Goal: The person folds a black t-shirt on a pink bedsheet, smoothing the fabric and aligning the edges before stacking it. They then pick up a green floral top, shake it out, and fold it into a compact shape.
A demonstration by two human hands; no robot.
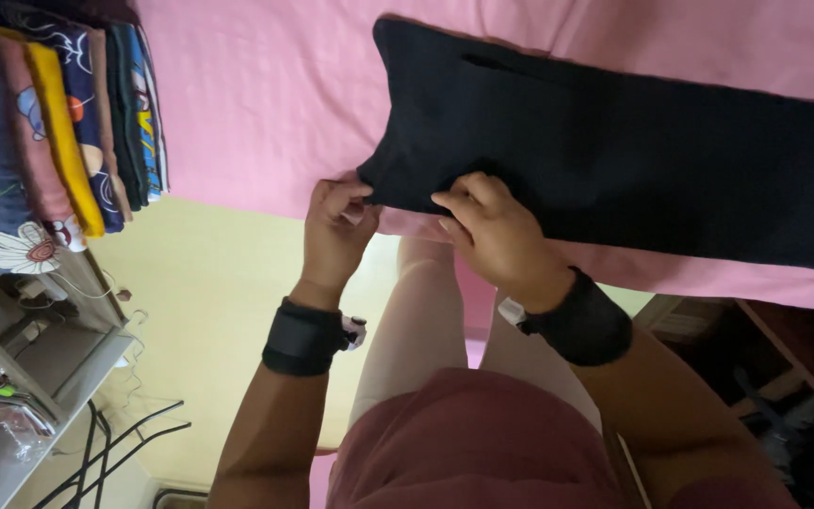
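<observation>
A dark navy folded garment [633,151] lies flat across a pink bedsheet [266,104], stretching from the middle to the right edge. My left hand [333,231] pinches the garment's near left corner at the bed's edge. My right hand [492,231] rests on the garment's near edge just right of that corner, fingers pressing the cloth. Both wrists wear black bands.
A stack of folded colourful clothes [49,132] sits at the left on the bed. Below it stands a grey shelf [21,377] with cables. A yellow floor [209,320] lies underneath, and a dark wooden unit [784,368] is at the right.
</observation>
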